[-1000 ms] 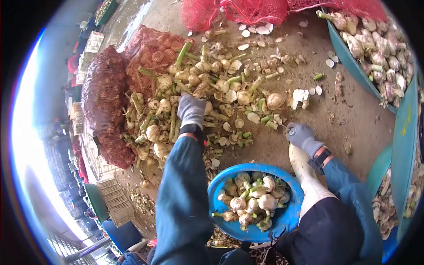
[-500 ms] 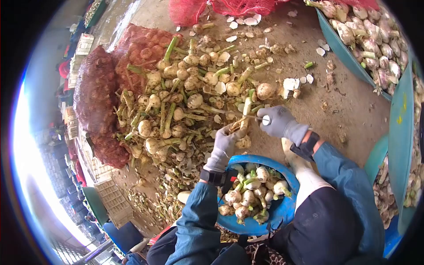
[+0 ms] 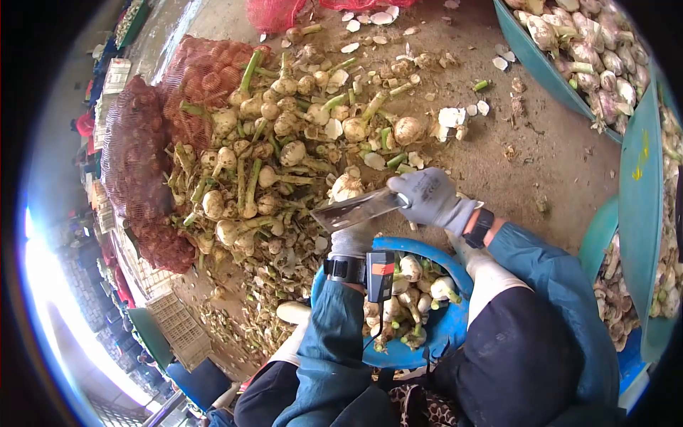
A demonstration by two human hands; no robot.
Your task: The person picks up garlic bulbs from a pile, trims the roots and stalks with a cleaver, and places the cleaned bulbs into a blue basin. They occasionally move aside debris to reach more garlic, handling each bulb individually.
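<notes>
A round bulb [image 3: 346, 183] looks dirty white; right fingers [image 3: 415, 187] clench the knife [image 3: 359, 209], the left hand's [image 3: 357, 234] too hidden to tell.

Since 0.5 s ago | knife [image 3: 361, 209]: blade now overlaps left hand [image 3: 351, 240] | garlic bulb [image 3: 346, 186]: now uppermost, probably left-held

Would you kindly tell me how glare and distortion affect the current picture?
Head view: white glare washes out the far left; head view: strong wide-angle curvature, with black corners; head view: the knife carries a pale sheen, while the garlic heap looks reasonably clear.
</notes>
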